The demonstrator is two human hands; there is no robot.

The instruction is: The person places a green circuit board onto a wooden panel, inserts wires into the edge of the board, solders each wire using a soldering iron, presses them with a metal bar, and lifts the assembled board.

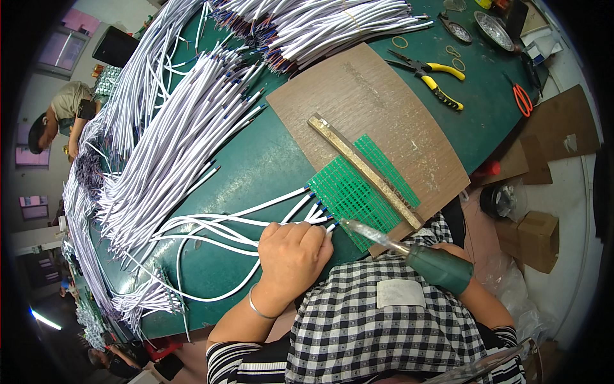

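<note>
Closed around a white cable [249, 254], my left hand [294, 256] sits close to the near-left edge of a green circuit board panel [348, 192]. Several white cables run from that edge, their thin coloured wire ends at the board. My right hand [455, 251] grips a soldering iron [438, 267] with a dark green handle. Its metal tip points left, at the board's edge just beside my left fingers. A brass-coloured bar [364, 171] lies across the panel, on a brown wooden board [377, 96]. The exact joint under the tip is too small to make out.
Large bundles of white cables [173, 141] cover the left and far side of the green table [256, 160]. Yellow-handled pliers [432, 77], orange-handled scissors [521, 99] and a metal dish [494, 30] lie at the right. Another person [64, 109] works at the far left.
</note>
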